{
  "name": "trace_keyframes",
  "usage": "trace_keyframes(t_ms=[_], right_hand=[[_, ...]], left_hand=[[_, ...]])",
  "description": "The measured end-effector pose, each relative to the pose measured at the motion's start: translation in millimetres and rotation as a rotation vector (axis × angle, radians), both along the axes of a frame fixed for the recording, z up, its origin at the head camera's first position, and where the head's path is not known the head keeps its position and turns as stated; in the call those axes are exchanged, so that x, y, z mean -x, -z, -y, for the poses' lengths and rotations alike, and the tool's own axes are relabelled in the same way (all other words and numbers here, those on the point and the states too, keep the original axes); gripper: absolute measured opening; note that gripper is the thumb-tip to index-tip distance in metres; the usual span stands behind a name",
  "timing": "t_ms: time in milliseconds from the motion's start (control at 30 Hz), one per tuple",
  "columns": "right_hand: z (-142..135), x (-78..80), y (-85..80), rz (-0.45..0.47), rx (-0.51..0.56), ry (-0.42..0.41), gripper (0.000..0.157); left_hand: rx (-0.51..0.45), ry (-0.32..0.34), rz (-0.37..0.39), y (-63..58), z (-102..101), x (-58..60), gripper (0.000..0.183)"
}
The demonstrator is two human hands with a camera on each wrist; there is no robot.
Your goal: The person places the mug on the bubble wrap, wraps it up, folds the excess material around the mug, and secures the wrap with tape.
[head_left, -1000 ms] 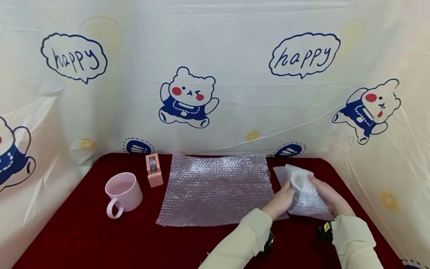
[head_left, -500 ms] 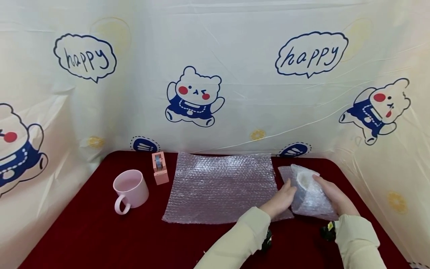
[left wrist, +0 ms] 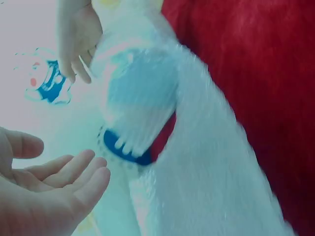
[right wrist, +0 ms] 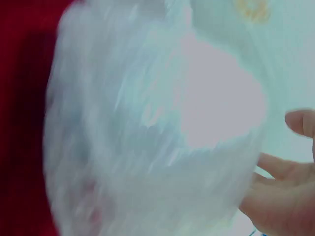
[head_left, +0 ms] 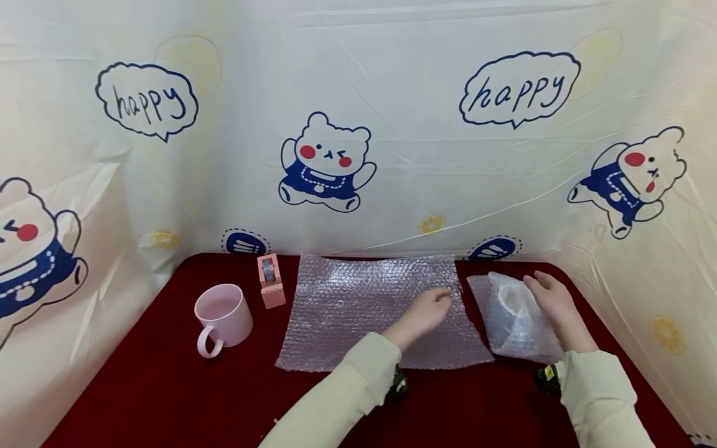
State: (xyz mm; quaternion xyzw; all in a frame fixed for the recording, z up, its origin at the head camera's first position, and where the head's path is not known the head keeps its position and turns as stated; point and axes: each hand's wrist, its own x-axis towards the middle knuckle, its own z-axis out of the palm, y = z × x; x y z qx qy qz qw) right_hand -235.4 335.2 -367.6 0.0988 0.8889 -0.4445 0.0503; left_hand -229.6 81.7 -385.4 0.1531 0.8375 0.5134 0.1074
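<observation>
A bundle of bubble wrap (head_left: 521,320) lies at the right of the table, a round whitish rim showing through it. Beside its right edge is my right hand (head_left: 557,305), thumb apart from the fingers; in the right wrist view the fingertips (right wrist: 273,167) are at the bundle's side, and contact is hard to tell. My left hand (head_left: 426,311) hovers over a flat sheet of bubble wrap (head_left: 358,311), holding nothing. Its fingers (left wrist: 74,172) look loosely bent in the left wrist view. At the left stands a pink mug (head_left: 225,317), handle toward the front.
A pink tape dispenser (head_left: 271,283) with a roll of tape stands behind the mug, left of the sheet. The table has a dark red cloth (head_left: 185,398). A printed white curtain (head_left: 392,93) encloses the back and both sides.
My left hand has let go of the bundle and moved left over the sheet. The right hand has loosened slightly from the bundle's edge. The head view has shifted a little.
</observation>
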Motion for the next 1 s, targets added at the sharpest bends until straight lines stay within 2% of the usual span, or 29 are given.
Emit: trace_keyframes(t_ms=[200,367,533,700,867,1000], right_hand=[[35,-9.3,-5.4,-0.177,-0.076,0.019,0.061],[61,-22.2,5.2,-0.259,-0.14,-0.022,0.049],[80,-27.5,30.2,-0.194,-0.173,-0.12,0.046],[86,-26.8,54.9,-0.116,-0.229,-0.214,0.046],[90,-26.1,67.2,-0.1,-0.27,-0.283,0.05],[94,-26.9,70.1,-0.06,-0.296,-0.273,0.053]], left_hand=[[0.02,-0.039,-0.064,-4.2,49,-3.3,0.037],[0.045,-0.101,-0.102,-9.4,102,-11.9,0.036],[0.046,-0.254,-0.078,-10.2,169,-26.3,0.034],[0.05,-0.39,-0.073,-12.4,229,-39.3,0.031],[0.145,-0.519,-0.096,-18.1,281,-52.5,0.034],[0.255,-0.658,-0.107,-12.8,316,-61.5,0.043]])
